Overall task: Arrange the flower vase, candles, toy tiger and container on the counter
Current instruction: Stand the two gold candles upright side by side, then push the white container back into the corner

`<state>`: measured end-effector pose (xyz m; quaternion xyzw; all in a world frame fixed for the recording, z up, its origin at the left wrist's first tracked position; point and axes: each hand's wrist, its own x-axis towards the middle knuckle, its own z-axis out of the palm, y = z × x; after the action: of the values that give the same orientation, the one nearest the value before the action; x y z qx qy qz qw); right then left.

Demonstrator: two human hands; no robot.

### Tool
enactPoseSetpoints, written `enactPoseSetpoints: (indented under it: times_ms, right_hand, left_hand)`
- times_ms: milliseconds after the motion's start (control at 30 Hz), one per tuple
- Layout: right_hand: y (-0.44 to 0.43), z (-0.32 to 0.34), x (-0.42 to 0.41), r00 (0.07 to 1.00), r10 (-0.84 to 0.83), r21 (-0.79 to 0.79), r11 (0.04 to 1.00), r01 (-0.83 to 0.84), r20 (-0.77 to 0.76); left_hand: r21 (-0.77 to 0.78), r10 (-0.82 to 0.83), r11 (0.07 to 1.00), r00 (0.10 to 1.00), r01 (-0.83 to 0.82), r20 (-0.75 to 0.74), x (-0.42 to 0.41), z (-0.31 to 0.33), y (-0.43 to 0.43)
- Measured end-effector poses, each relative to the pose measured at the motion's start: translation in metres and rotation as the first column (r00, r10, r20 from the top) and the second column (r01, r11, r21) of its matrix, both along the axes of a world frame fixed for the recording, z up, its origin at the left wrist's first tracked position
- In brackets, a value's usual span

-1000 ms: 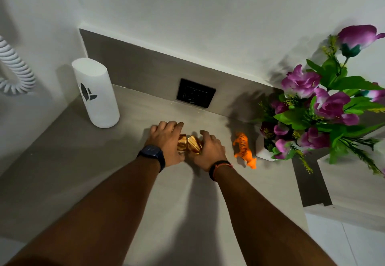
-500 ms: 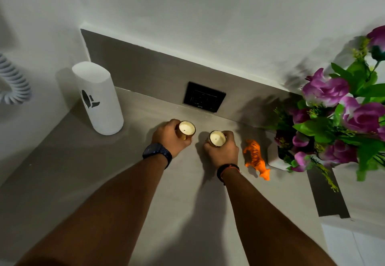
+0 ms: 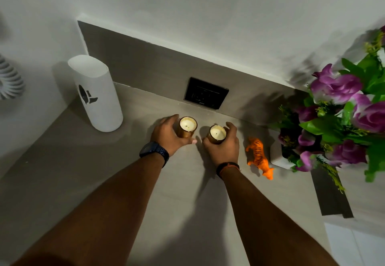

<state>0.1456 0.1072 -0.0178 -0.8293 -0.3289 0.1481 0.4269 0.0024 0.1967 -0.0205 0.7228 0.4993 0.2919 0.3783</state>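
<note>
Two small gold candle cups with cream wax stand upright on the grey counter [image 3: 170, 199]. My left hand [image 3: 165, 135] wraps the left candle [image 3: 187, 126] from its left side. My right hand [image 3: 226, 146] wraps the right candle [image 3: 217, 134] from the right and front. An orange toy tiger [image 3: 259, 157] stands just right of my right hand. Beyond the tiger, a white vase [image 3: 278, 157] holds purple flowers [image 3: 337, 109] with green leaves. A tall white container [image 3: 98, 95] with a black mark stands at the left near the wall.
A black wall socket [image 3: 206, 96] sits in the grey backsplash behind the candles. A white coiled cord [image 3: 9, 80] hangs on the left wall. The counter steps down at a dark edge strip [image 3: 331, 197] on the right, with white cabinet fronts below.
The candles were lying together under my hands a second ago; they now stand upright and slightly apart, one in each hand. The view has shifted left, pushing the flowers toward the right edge.
</note>
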Motion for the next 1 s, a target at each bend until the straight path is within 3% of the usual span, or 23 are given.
enactPoseSetpoints:
  times_ms: [100,200,333,467,600,800,1000]
  right_hand:
    - [-0.004,0.015,-0.017,0.940,-0.045,0.159,0.987,-0.010,0.338]
    - [-0.002,0.020,-0.050,0.832,0.113,0.185,0.950,-0.250,0.544]
    - [0.010,0.012,-0.091,0.716,0.478,-0.024,0.839,-0.544,0.508]
    - [0.023,-0.012,-0.106,0.601,0.716,-0.279,0.694,-0.663,0.354]
    - [0.030,-0.035,-0.118,0.575,0.735,-0.439,0.677,-0.591,0.360]
    - [0.040,-0.040,-0.125,0.557,0.718,-0.464,0.696,-0.548,0.418]
    - [0.040,-0.041,-0.124,0.559,0.712,-0.450,0.702,-0.552,0.425]
  left_hand:
    - [-0.017,0.133,0.991,0.990,-0.132,0.048,-0.020,-0.001,-0.005]
    - [0.022,0.341,0.938,0.932,-0.346,0.122,-0.049,-0.004,-0.008]
    - [0.100,0.515,0.839,0.841,-0.534,0.166,-0.081,-0.001,-0.001]
    - [0.214,0.625,0.734,0.764,-0.644,0.159,-0.104,0.001,0.010]
    - [0.181,0.742,0.652,0.669,-0.736,0.043,-0.115,0.002,0.023]
    - [0.025,0.633,0.772,0.771,-0.636,0.067,-0.128,-0.008,0.068]
    - [-0.035,0.611,0.789,0.778,-0.613,0.146,-0.127,-0.005,0.109]
